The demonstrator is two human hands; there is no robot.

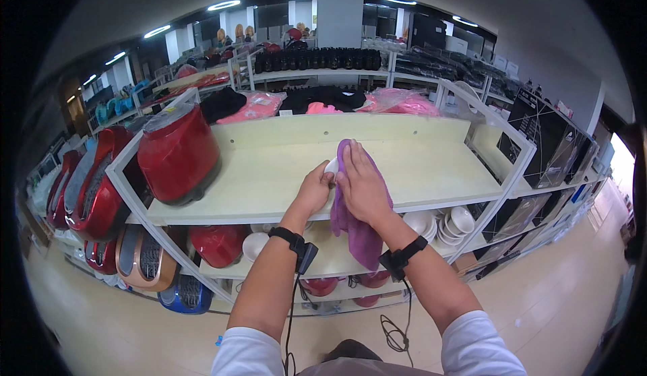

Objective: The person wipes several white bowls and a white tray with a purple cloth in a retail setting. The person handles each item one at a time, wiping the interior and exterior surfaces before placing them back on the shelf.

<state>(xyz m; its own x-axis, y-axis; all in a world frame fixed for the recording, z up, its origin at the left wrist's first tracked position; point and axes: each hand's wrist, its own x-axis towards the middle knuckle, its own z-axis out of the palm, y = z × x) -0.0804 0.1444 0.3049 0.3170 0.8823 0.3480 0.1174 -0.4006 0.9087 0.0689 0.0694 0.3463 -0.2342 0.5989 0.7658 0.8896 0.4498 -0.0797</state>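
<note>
My left hand [314, 188] grips a small white dish [331, 166] by its edge, thumb on the near side. Against the dish's right side, my right hand [361, 184] presses a purple cloth [356, 234] with its fingers stretched out together. Most of the dish is hidden behind the cloth and fingers, so its full shape cannot be told. The cloth's loose end hangs down past the front edge of the pale shelf board [273, 174]. Both hands are held above that board.
A red appliance [177, 153] stands on the shelf's left end. White bowls [455, 227] are stacked on the lower tier at right, with another white bowl [255, 245] at left. White metal uprights [515, 169] frame the shelf. Thin cables [397, 333] hang from my wrist straps.
</note>
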